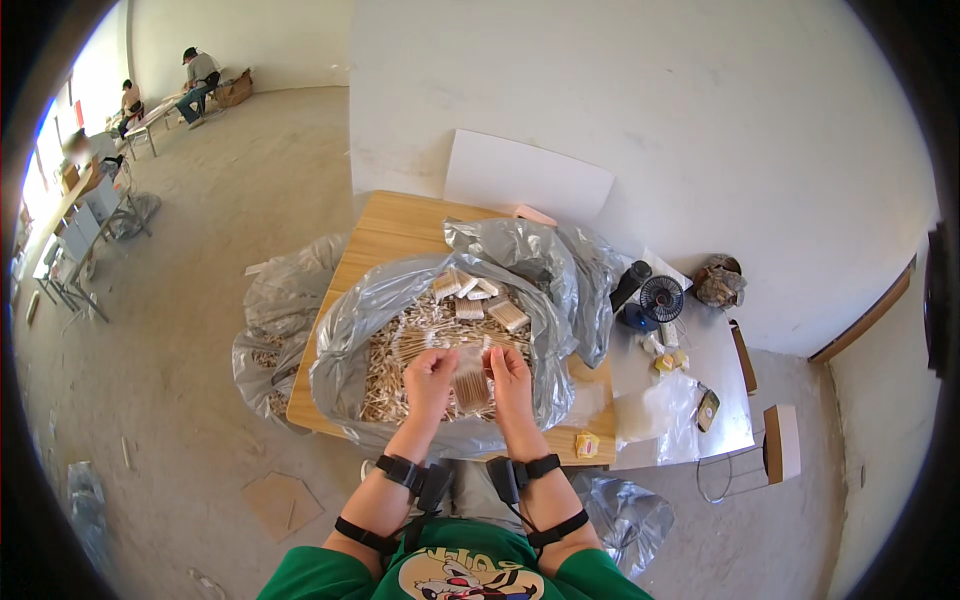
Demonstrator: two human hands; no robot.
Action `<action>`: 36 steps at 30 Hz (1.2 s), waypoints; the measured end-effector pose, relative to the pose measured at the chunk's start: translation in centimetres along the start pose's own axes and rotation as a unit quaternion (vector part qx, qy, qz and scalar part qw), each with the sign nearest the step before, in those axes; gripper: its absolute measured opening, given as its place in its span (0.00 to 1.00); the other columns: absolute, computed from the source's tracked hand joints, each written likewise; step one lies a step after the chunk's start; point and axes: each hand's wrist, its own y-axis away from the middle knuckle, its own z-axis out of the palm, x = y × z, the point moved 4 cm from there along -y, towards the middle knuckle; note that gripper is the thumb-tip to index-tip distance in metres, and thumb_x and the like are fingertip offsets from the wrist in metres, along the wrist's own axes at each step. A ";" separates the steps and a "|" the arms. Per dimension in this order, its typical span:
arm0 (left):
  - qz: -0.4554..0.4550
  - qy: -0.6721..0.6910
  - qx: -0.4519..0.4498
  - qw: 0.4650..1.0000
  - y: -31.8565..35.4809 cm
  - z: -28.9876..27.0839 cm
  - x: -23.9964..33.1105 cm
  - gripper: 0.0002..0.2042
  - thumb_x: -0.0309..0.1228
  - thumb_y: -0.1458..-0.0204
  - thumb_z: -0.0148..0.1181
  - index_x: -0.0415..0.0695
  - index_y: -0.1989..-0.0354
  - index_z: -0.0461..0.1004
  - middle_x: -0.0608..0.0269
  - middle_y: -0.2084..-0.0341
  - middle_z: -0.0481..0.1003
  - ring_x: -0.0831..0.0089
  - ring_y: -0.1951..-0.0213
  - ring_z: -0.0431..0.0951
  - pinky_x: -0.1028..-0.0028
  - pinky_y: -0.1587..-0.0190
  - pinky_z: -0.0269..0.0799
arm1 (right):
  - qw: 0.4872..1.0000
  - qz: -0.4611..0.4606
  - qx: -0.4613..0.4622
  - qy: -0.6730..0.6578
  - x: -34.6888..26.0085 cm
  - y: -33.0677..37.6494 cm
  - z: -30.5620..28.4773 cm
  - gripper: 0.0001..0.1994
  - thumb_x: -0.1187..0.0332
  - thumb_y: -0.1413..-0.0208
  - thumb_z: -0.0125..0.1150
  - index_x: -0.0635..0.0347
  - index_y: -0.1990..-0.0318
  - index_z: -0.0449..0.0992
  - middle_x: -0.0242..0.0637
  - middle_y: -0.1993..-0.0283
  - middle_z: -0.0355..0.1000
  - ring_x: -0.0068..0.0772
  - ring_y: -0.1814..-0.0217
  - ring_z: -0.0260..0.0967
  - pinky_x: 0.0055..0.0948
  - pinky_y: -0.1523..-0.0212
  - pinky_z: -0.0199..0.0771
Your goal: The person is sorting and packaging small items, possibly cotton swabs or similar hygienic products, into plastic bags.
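Between my hands hangs a small clear bag of cotton swabs [470,388], its swabs lined up side by side. My left hand [429,382] pinches the bag's upper left edge. Fingers of my right hand [511,382] are closed on its upper right edge. Below them, a grey plastic liner bag [345,318] on the table holds a heap of loose cotton swabs [385,368]. Several filled swab packs [508,316] lie at the far side of that heap.
The wooden table [390,222] also bears crumpled grey plastic [520,245] and a small yellow packet [587,444]. On a white side table [640,375] stand a small fan [661,298] and clear bags [645,415]. Grey sacks [290,290] lie left. Other people sit far left.
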 end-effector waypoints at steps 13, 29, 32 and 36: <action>-0.079 0.105 -0.007 0.991 -0.1 -0.8 -0.8 0.08 0.29 0.46 0.55 0.39 0.73 0.68 0.66 0.81 0.71 0.82 0.77 0.69 0.80 0.73 0.65 | 0.977 0.014 0.044 0.208 1.2 1.6 -1.6 0.17 0.55 0.40 0.47 0.63 0.62 0.69 0.33 0.74 0.69 0.23 0.74 0.65 0.25 0.74 0.66; -0.047 -0.085 0.087 0.991 -1.1 -4.1 -1.9 0.13 0.33 0.50 0.59 0.36 0.78 0.71 0.60 0.88 0.69 0.75 0.83 0.68 0.73 0.77 0.63 | 0.907 -0.116 0.141 0.379 1.1 -0.3 -2.0 0.15 0.61 0.42 0.51 0.64 0.74 0.66 0.44 0.81 0.64 0.39 0.79 0.60 0.34 0.75 0.62; -0.013 -0.159 0.110 0.981 -2.5 -5.7 -3.6 0.13 0.35 0.50 0.60 0.37 0.78 0.70 0.57 0.86 0.72 0.66 0.82 0.71 0.71 0.76 0.66 | 0.905 -0.130 0.105 0.391 0.6 -1.2 -1.8 0.12 0.61 0.42 0.51 0.63 0.68 0.67 0.44 0.77 0.66 0.43 0.76 0.65 0.35 0.72 0.65; 0.033 -0.195 0.106 0.974 -2.7 -6.5 -2.3 0.11 0.34 0.50 0.59 0.39 0.77 0.71 0.54 0.82 0.74 0.60 0.78 0.75 0.67 0.74 0.67 | 0.736 -0.334 0.102 0.580 -2.7 0.1 0.6 0.11 0.62 0.42 0.52 0.61 0.59 0.65 0.46 0.68 0.68 0.49 0.71 0.69 0.37 0.69 0.69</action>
